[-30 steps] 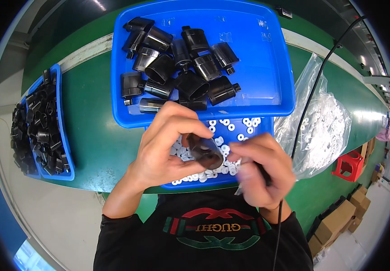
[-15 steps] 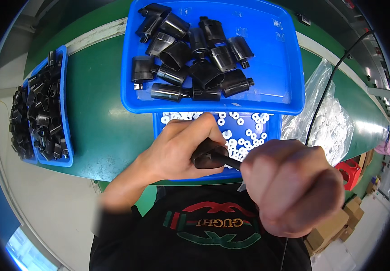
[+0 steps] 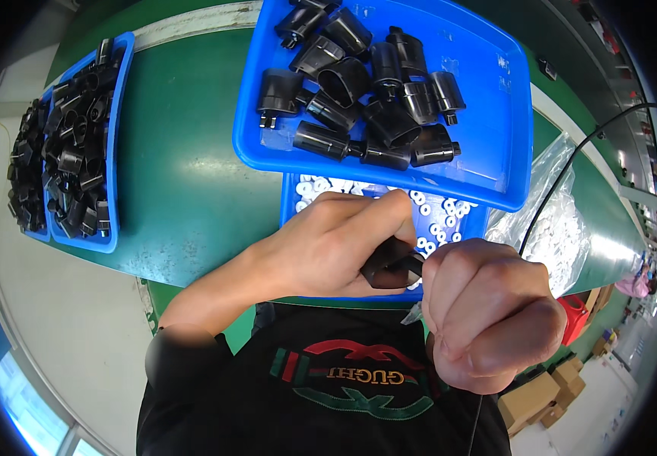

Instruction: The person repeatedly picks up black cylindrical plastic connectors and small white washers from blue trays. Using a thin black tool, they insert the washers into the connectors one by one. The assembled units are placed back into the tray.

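Left fingers (image 3: 395, 215) grip cup (image 3: 378, 272) before tray rim (image 3: 450, 195).

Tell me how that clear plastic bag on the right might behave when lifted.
The clear plastic bag is probably floppy: its see-through film is creased and crumpled. The white contents seem heaped loosely, so they would likely shift and sag. Its shiny surface suggests it may feel slippery.

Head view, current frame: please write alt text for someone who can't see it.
A person's left hand holds a dark hollow cup while the right hand, closed in a fist, grips a black rod at the cup's opening. Beyond, a blue tray of black cups overlaps a lower tray of white rings.
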Tool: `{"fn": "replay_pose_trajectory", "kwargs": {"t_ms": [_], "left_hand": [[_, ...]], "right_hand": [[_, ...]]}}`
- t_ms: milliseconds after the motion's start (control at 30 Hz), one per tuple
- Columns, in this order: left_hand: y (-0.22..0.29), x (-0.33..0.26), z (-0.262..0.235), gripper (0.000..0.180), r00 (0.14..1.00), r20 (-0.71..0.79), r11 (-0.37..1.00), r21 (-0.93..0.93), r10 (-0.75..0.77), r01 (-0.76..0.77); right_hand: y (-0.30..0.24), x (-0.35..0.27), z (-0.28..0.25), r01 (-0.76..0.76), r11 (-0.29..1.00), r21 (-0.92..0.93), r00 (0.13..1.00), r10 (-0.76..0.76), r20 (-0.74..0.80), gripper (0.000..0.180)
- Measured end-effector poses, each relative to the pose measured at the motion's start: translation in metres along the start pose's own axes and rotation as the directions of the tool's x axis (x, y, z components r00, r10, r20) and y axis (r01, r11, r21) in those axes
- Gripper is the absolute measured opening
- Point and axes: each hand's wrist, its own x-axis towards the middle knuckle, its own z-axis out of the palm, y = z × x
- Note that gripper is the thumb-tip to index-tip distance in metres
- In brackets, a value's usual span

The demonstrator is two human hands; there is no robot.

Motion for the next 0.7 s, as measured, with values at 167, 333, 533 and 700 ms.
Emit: {"fn": "replay_pose_trajectory", "kwargs": {"t_ms": [167, 333, 533, 700], "left_hand": [[-0.001, 0.002, -0.006, 0.039, 1.0, -0.012, 0.998, 0.065, 0.028, -0.027], [-0.003, -0.002, -0.007, 0.033, 0.998, -0.027, 0.983, 0.173, 0.063, -0.057], [-0.002, 0.002, -0.007, 0.032, 0.999, -0.014, 0.997, 0.059, 0.047, -0.046], [-0.008, 0.002, -0.004, 0.029, 0.995, -0.05, 0.996, -0.017, 0.085, -0.086]], "right_hand": [[0.025, -0.002, 0.002, 0.194, 0.98, 0.045, 0.978, -0.197, 0.066, 0.019], [0.032, -0.009, 0.012, 0.19, 0.981, 0.029, 0.981, -0.188, -0.048, 0.024], [-0.001, 0.006, 0.005, 0.035, 0.998, 0.058, 0.999, -0.036, 0.007, 0.018], [-0.007, 0.01, 0.005, -0.013, 0.999, -0.04, 1.0, 0.013, -0.003, 0.025]]}}
